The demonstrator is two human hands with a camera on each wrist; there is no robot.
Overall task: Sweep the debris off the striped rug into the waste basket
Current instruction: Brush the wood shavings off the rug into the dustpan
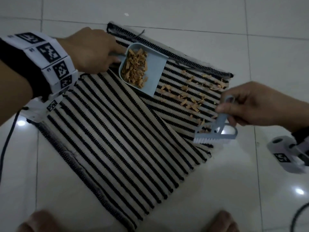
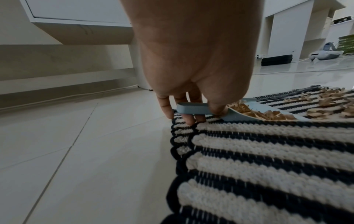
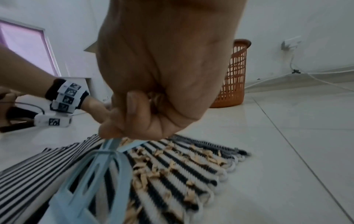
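A black-and-cream striped rug [image 1: 117,134] lies on the tiled floor, its far right part strewn with tan debris [image 1: 189,99]. My left hand [image 1: 93,51] grips the handle of a pale blue dustpan [image 1: 155,69] that rests on the rug's far side and holds a heap of tan scraps. My right hand [image 1: 250,104] holds the handle of a pale blue hand brush [image 1: 215,131], its white bristles down at the rug's right edge. In the right wrist view an orange waste basket [image 3: 233,75] stands by the wall beyond the rug.
White floor tiles [image 1: 250,181] surround the rug. My knees [image 1: 40,221] show at the bottom edge. A black cable [image 1: 6,141] trails from the left wrist. A white cabinet [image 2: 76,22] and a black box [image 2: 276,60] stand farther off.
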